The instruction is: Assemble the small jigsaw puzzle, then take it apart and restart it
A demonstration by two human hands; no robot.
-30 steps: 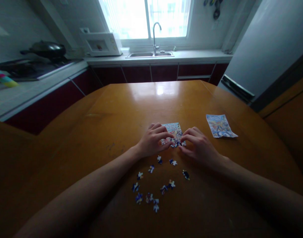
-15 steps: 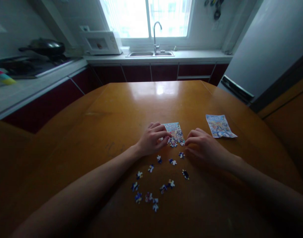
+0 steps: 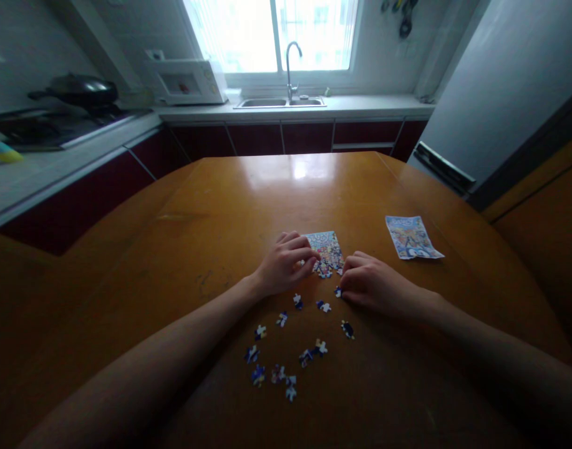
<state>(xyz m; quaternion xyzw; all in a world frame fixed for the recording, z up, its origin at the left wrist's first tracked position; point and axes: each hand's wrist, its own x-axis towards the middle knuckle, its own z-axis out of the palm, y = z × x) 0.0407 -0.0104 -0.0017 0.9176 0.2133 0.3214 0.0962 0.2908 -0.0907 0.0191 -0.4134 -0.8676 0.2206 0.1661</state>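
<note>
My left hand (image 3: 288,263) rests at the left side of a partly assembled jigsaw puzzle (image 3: 330,251), its fingers curved over the edge and the thumb a little apart. Part of the puzzle is covered by that hand. At the puzzle's lower right, my right hand (image 3: 372,280) has its thumb and fingertips closed on a small blue and white jigsaw piece (image 3: 338,291) lying at table level. Nearer to me lie several loose pieces, among them a blue and white piece (image 3: 324,306), a dark piece (image 3: 347,329) and a blue piece (image 3: 258,375).
A creased picture sheet (image 3: 413,237) lies on the wooden table (image 3: 286,199) to the right. Beyond the table are a counter with a sink (image 3: 262,103), a microwave (image 3: 187,81) and a pan (image 3: 82,90) on the stove. A fridge (image 3: 491,87) stands at the right.
My right hand has moved down from the puzzle's right edge to the loose piece just below it. My left hand stays on the puzzle. The whole view has shifted slightly.
</note>
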